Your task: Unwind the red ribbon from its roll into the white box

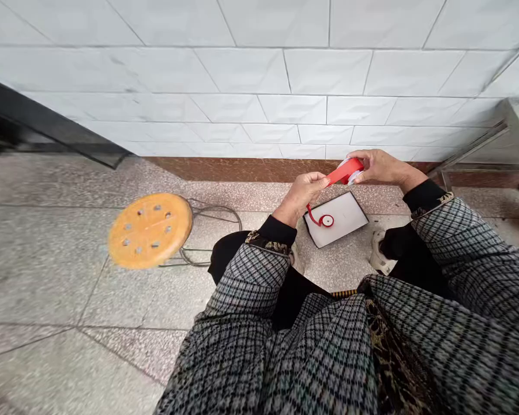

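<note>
My right hand (378, 166) is closed around a roll of red ribbon (346, 170), held above the floor. My left hand (305, 193) pinches the free end of that ribbon. A strand of it trails down to a small red and white spool (327, 220). That spool lies on a white board with a dark edge (346, 222), flat on the floor between my feet. Both arms wear checked grey sleeves with black cuffs.
An orange round stool seat with holes (150, 229) stands at left on a wire frame (214, 230). A white tiled wall (259, 86) with a brown skirting runs behind. A metal frame (480, 147) leans at right. My white shoe (378, 256) rests on the speckled floor.
</note>
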Demonstrator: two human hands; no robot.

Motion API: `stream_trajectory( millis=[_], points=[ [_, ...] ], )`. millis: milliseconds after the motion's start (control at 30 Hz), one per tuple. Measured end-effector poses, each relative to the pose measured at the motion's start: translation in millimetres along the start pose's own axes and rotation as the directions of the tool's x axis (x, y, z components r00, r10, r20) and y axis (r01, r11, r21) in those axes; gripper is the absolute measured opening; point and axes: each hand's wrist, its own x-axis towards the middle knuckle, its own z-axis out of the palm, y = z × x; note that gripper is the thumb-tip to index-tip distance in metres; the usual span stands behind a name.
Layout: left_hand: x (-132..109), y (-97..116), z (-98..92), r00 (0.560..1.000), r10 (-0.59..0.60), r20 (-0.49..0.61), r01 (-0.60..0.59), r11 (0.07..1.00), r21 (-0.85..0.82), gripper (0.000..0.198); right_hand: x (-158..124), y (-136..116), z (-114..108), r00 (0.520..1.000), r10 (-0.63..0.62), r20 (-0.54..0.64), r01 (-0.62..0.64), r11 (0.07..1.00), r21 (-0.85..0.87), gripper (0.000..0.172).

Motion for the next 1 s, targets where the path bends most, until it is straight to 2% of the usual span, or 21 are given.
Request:
stream_trajectory(
  millis=[200,333,567,800,1000],
  points=[
    [-2.7,-2.4,-1.2,0.999,0.013,0.053,-0.009,0.997,-0.078,0.037,5.3,17.2,0.7,0.998,0.006,0.055,-0.019,0.971,0.239,0.064],
    [-0.9,-5.9,1.3,0.998,0.012,0.066,-0.003,0.992,-0.127,0.037,11.8,24.6,6.1,0.995,-0.021,0.096,-0.017,0.927,0.374,0.066],
    [2.2,-11.4,3.2,0.996,0.004,0.088,0.009,0.988,-0.151,0.041,12.4,25.7,9.8,0.986,-0.062,0.152,-0.012,0.895,0.446,0.062],
    [-1.6,-9.2,6.8,0.998,0.032,0.054,-0.021,0.981,-0.194,0.042,13.2,25.1,10.0,0.995,-0.039,0.096,-0.010,0.884,0.467,0.066],
    [-0.4,-9.3,6.4,0.999,0.030,0.045,-0.020,0.980,-0.200,0.042,12.8,27.3,9.3,0.985,-0.063,0.160,-0.021,0.878,0.478,0.063]
  ],
)
